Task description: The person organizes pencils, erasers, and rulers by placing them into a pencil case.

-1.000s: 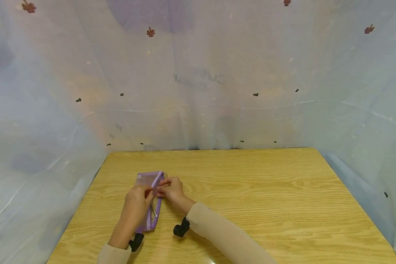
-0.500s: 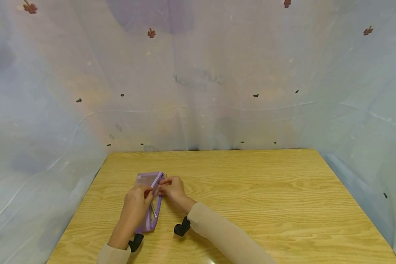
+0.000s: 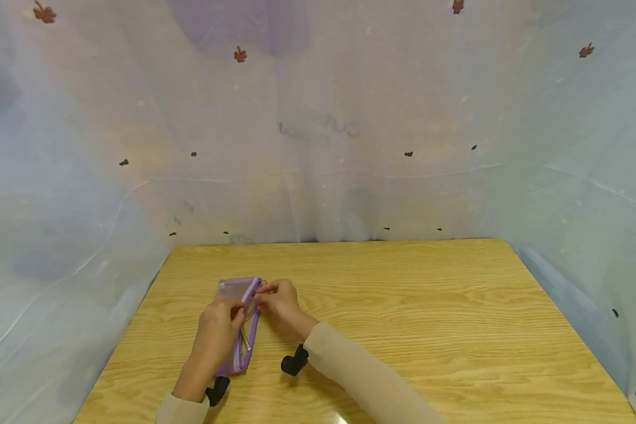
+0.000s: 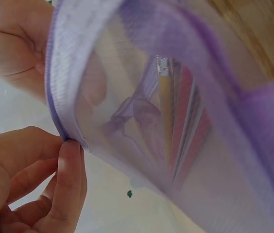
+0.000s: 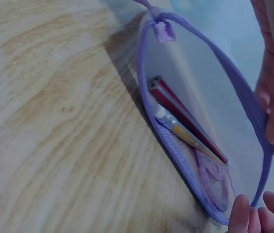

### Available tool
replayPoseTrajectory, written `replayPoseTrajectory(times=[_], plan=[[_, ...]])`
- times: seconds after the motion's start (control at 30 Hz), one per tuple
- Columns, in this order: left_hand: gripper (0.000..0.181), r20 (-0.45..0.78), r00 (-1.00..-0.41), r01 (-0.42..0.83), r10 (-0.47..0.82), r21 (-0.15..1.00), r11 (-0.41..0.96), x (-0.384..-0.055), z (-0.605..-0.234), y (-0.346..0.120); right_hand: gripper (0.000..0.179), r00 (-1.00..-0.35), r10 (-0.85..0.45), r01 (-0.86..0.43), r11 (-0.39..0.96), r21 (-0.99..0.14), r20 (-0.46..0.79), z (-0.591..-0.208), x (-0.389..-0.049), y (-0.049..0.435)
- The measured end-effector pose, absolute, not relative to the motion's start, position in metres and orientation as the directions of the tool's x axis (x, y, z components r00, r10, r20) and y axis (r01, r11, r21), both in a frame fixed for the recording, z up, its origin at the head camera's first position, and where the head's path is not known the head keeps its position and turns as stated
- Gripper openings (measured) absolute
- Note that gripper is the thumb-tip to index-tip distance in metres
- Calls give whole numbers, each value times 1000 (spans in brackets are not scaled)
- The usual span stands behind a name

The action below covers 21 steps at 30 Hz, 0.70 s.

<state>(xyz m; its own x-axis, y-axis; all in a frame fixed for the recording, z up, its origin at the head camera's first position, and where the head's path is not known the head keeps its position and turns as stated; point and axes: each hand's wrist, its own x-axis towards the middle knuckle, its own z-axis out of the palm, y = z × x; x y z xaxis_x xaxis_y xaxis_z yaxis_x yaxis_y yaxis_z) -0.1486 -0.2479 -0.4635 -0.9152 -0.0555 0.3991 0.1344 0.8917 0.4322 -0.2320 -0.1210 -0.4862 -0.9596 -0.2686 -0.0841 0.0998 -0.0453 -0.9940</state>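
A mesh pencil case point(image 3: 235, 287) with purple trim lies on the left part of the table, its zip opening spread wide. My left hand point(image 3: 217, 324) pinches the left edge of the opening. My right hand point(image 3: 278, 299) pinches the zip edge near the far end; in the right wrist view its fingertips point(image 5: 241, 213) show at the lower right. Inside the case lie a wooden pencil point(image 5: 188, 135) with a white eraser, red-and-dark striped pencils point(image 5: 183, 109) and a clear purple piece point(image 5: 214, 187) with cut-outs. The right hand shows partly through mesh in the left wrist view.
The wood-grain table point(image 3: 403, 330) stretches to the right of the hands. A pale printed curtain point(image 3: 350, 118) stands behind the table and along both sides. Black wrist camera mounts point(image 3: 295, 360) hang below the wrists, close to the tabletop.
The right hand's fingers have shifted slightly along the zip toward the far end of the pencil case. My left hand keeps its pinch in nearly the same place.
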Motion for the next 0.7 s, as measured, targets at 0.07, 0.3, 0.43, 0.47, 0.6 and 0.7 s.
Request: replayPoseTrajectory(times=[0.07, 0.3, 0.43, 0.47, 0.6, 0.7], plan=[[7, 397, -916, 137, -53, 436, 889, -148, -463, -248, 10, -963, -258, 94, -30, -995, -83, -483, -233, -119], [7, 400, -916, 152, -40, 436, 887, -148, -464, -248, 8, -962, -265, 63, 32, -997, -70, -469, -236, -110], [6, 394, -918, 150, -39, 437, 887, -148, -465, -247, 13, -956, -285, 50, 55, -997, -63, -465, -238, -103], [6, 392, -919, 149, -39, 437, 887, -148, -465, -247, 14, -954, -292, 47, 60, -997, -63, -464, -238, -102], [6, 395, -918, 151, -37, 434, 888, -148, -465, -247, 17, -945, -320, 55, 66, -996, -73, -461, -239, -94], [6, 406, -913, 153, -39, 431, 889, -148, -466, -247, 17, -940, -334, 43, 82, -996, -68, -459, -240, -88]])
